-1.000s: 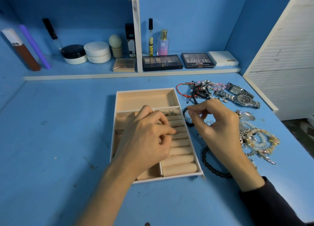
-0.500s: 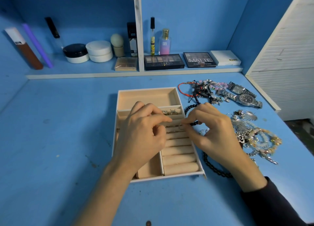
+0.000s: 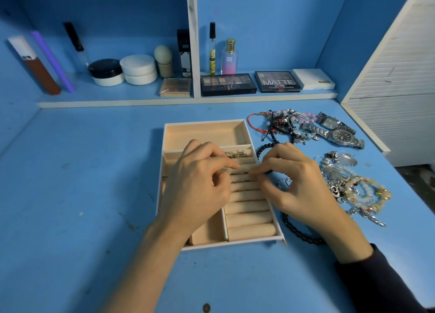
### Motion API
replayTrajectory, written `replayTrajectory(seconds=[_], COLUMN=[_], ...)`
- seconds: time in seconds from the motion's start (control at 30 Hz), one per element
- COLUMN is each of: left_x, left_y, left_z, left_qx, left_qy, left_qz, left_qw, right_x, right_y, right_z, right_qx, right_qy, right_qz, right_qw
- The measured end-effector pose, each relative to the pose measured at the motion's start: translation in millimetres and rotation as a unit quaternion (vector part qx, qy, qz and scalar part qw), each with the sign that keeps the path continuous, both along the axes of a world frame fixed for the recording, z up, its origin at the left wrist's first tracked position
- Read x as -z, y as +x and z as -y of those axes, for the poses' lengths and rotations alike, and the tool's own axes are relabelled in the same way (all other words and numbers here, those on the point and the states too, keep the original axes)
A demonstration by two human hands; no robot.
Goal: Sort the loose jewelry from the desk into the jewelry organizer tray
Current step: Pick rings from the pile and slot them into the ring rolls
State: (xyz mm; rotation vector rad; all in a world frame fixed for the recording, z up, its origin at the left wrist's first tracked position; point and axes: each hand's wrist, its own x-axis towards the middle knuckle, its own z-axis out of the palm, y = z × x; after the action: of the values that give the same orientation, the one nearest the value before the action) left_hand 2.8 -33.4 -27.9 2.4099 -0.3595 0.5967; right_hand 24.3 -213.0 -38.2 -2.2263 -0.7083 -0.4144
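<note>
Meeting over the ring rolls (image 3: pixel 250 230) in the tray (image 3: pixel 204 135), left hand (image 3: pixel 197 195) and right hand (image 3: pixel 299 185) curl fingers; any grip is hidden. Bracelets (image 3: pixel 362 192) and watches (image 3: pixel 339 133) lie beside.

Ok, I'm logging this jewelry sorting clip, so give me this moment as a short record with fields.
tray: beige organizer tray on the blue desk
sorted: rings in the upper slots of the ring rolls
left hand: over the ring rolls, fingers curled
right hand: fingertips at the rolls' right edge
held: too small to tell
unsorted: watches, bracelets, black bead strand, right of the tray
</note>
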Motion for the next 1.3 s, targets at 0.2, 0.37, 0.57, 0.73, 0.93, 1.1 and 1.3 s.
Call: replayTrajectory(seconds=[0.2,0.37,0.57,0.73,0.93,1.1,1.3], left_x=[0.6,0.6,-0.4,0.5,1.3,-3.3,-13.9], left_y=[-0.3,-0.1,0.2,-0.6,-0.7,-1.2,3.3], left_z=[-0.2,0.1,0.2,-0.4,-0.4,2.8,18.6], left_qx=[0.004,0.002,0.002,0.001,-0.001,-0.003,0.015], left_qy=[0.001,-0.002,0.000,-0.002,-0.010,0.017,0.016], left_qz=[-0.001,-0.005,0.001,0.001,0.008,0.012,-0.040], left_qw=[1.000,1.000,1.000,1.000,1.000,1.000,0.999], right_x=[1.2,2.1,1.2,1.3,0.8,-8.0,-26.4], right_y=[3.9,3.8,3.5,3.7,4.0,6.3,21.0], right_z=[1.8,1.9,-0.3,0.5,0.0,4.4,38.9], right_qx=[0.037,0.044,0.032,0.028,0.030,0.062,0.121], right_qy=[-0.002,-0.024,-0.036,-0.034,-0.013,0.103,0.093], right_qz=[-0.052,-0.044,-0.057,-0.066,-0.065,-0.065,-0.083], right_qw=[0.998,0.998,0.997,0.997,0.997,0.991,0.985])
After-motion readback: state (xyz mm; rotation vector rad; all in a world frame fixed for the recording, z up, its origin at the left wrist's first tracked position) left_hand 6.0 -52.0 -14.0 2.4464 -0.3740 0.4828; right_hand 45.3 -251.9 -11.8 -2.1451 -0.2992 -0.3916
